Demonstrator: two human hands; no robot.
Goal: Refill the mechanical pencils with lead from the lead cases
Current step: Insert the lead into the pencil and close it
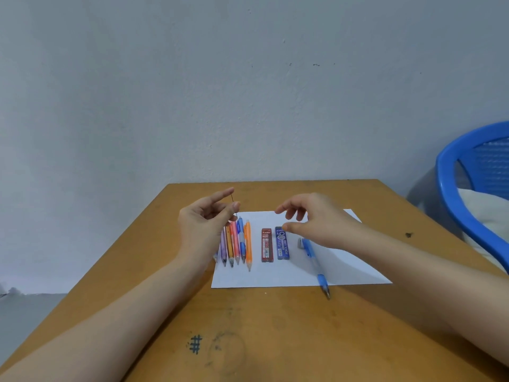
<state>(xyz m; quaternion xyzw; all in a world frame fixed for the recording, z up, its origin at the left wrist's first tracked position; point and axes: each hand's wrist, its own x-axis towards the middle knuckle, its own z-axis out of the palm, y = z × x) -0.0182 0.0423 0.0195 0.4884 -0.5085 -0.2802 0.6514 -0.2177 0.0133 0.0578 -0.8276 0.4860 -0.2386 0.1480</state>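
- Desk [275,340]: brown wood, pen marks at the near edge. A blue plastic chair [451,194] stands to the far right, off the desk.
- Sheet of white paper [344,271]: lies mid-desk and carries all the task items.
- Left hand [203,216]: raised above the far end of the pencil row, thumb and fingers pinching one lead stick.
- Right hand [316,219]: hovers over the far end of the blue lead case, fingers loosely curled. Nothing visible in it.
- Row of mechanical pencils [237,244]: left part of the paper, side by side, tips toward the near edge. Purple, yellow-orange, pink, blue and orange are clear. One more is partly hidden behind the left wrist.
- Blue mechanical pencil [315,260]: lies apart on the right, with its tip past the near paper edge onto the desk.
- Red lead case [266,245] and blue lead case [282,244]: flat and parallel, between the row and the lone pencil.
- Grey cap [300,243]: just beside the far end of the lone pencil, apparently taken off it.
- Lead stick [232,200]: thin, dark, near upright in the left pinch.
- Progress (judgement): one lead is out and one pencil looks opened. Loading that lead and recapping remain. Whether the row is already filled cannot be told.
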